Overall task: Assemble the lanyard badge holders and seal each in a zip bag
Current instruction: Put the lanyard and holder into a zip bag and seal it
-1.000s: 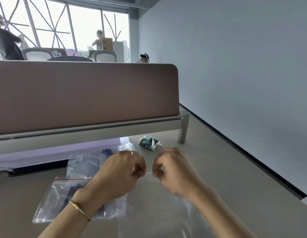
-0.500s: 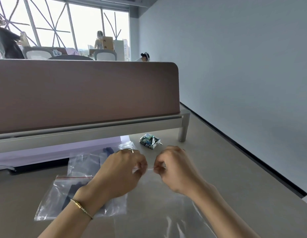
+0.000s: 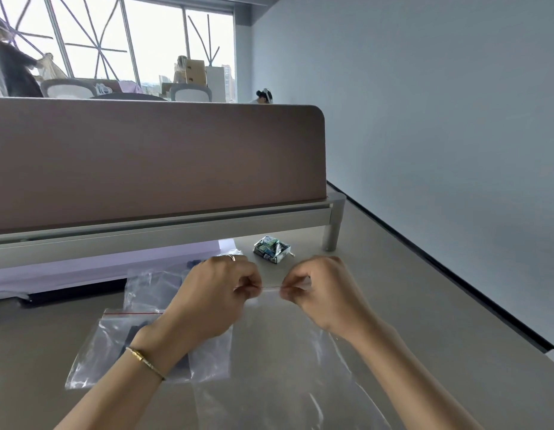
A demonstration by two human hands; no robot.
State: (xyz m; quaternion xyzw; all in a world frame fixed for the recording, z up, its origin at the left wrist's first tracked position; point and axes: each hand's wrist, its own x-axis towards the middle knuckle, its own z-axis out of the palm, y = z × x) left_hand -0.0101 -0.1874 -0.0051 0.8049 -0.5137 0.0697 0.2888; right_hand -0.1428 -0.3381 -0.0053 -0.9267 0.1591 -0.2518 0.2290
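Note:
A clear zip bag [image 3: 285,361] with a red seal line hangs from both hands above the table and drapes toward me. My left hand [image 3: 213,302] pinches its top edge on the left, my right hand [image 3: 322,293] pinches the same edge a short gap to the right. What the bag holds I cannot tell. To the left lie two more zip bags on the table: a near one [image 3: 114,346] with a dark item inside, partly under my left wrist, and a far one [image 3: 151,287] with a dark blue item.
A small crumpled printed packet [image 3: 271,249] lies just beyond my hands. A brown desk divider [image 3: 151,159] on a metal rail stands across the back, with a pale purple sheet [image 3: 99,265] under it. The table's right edge [image 3: 455,290] runs along a grey wall. People sit far behind.
My two hands have drawn slightly apart along the bag's top edge, so a short stretch of the red seal line shows between them. The bags on the table have not moved.

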